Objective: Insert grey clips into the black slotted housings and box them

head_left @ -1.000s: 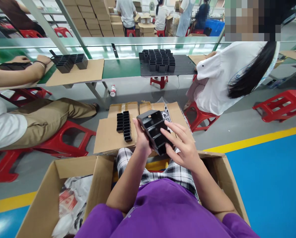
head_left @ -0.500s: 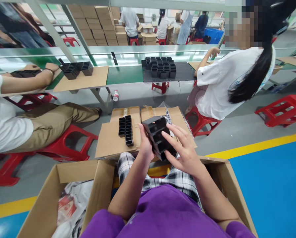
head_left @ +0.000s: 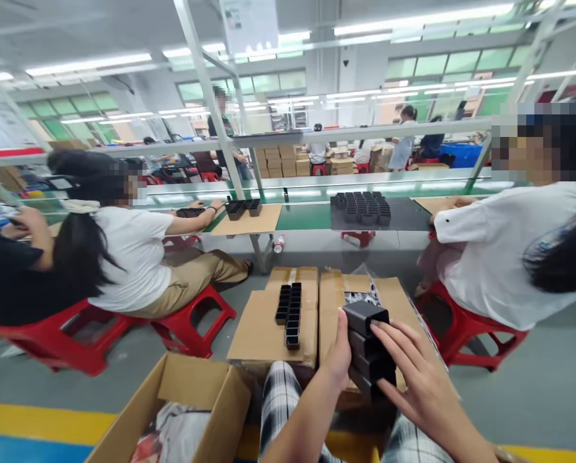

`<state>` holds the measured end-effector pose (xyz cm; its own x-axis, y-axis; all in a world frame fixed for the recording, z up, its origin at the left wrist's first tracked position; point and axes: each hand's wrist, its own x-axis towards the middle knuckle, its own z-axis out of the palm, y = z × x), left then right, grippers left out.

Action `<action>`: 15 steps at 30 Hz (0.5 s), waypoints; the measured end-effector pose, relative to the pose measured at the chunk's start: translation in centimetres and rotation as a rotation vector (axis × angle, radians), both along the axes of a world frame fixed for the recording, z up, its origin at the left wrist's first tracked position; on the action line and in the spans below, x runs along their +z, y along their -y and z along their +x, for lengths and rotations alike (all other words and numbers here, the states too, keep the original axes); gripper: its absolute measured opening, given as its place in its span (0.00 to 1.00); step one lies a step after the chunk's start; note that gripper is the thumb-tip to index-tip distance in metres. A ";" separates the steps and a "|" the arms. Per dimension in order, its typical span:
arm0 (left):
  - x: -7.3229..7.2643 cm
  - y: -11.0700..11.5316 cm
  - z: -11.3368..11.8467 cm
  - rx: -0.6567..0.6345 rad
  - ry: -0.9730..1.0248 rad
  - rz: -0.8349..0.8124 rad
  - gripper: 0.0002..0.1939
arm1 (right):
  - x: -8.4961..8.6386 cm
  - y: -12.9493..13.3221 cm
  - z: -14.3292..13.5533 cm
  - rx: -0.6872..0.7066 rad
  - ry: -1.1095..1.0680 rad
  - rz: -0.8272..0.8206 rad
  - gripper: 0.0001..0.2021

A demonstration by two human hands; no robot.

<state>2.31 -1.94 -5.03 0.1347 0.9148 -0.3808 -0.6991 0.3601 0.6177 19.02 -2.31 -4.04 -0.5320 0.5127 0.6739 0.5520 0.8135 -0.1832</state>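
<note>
A column of black, square, open-ended plastic boxes (head_left: 364,347) is held up in front of me over my lap. My left hand (head_left: 336,355) grips it along its left side, thumb upright near the top box. On the other side, the fingers of my right hand (head_left: 416,370) press on the open ends; their tips are partly hidden in the dark openings. Two joined rows of similar black boxes (head_left: 292,316) stand on the flattened cardboard (head_left: 256,328) to the left of my hands.
An open carton (head_left: 211,379) with crumpled plastic stands at my lower left. Another carton (head_left: 329,286) lies under my hands. Across from me, a bench carries a cluster of black boxes (head_left: 365,209). Co-workers sit left and right on red stools (head_left: 196,321).
My view has tilted up and turned left, so the scene sits lower and further right. The held boxes have turned more upright, with both hands still on them.
</note>
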 end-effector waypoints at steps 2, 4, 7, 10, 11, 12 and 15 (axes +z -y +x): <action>0.0 0.1 0.0 0.003 -0.027 0.014 0.38 | -0.2 -0.2 0.1 0.007 -0.010 0.033 0.36; 0.2 0.2 0.1 0.001 -0.040 0.040 0.37 | -0.2 -0.2 0.1 0.002 -0.013 0.042 0.35; 0.4 0.3 0.3 0.029 -0.066 0.073 0.35 | 0.0 -0.1 0.0 -0.006 -0.018 0.034 0.34; 0.6 0.3 0.3 0.095 -0.113 0.101 0.32 | 0.6 0.2 -0.1 0.003 -0.026 -0.002 0.34; 0.7 0.3 0.3 0.106 -0.118 0.109 0.32 | 0.9 0.4 -0.1 0.013 -0.028 -0.017 0.33; 0.7 0.3 0.3 0.111 -0.120 0.113 0.33 | 1.2 0.5 -0.1 0.024 -0.032 -0.033 0.33; 1.0 0.1 0.2 0.138 -0.162 0.143 0.41 | 1.9 0.9 -0.2 0.061 -0.095 -0.063 0.31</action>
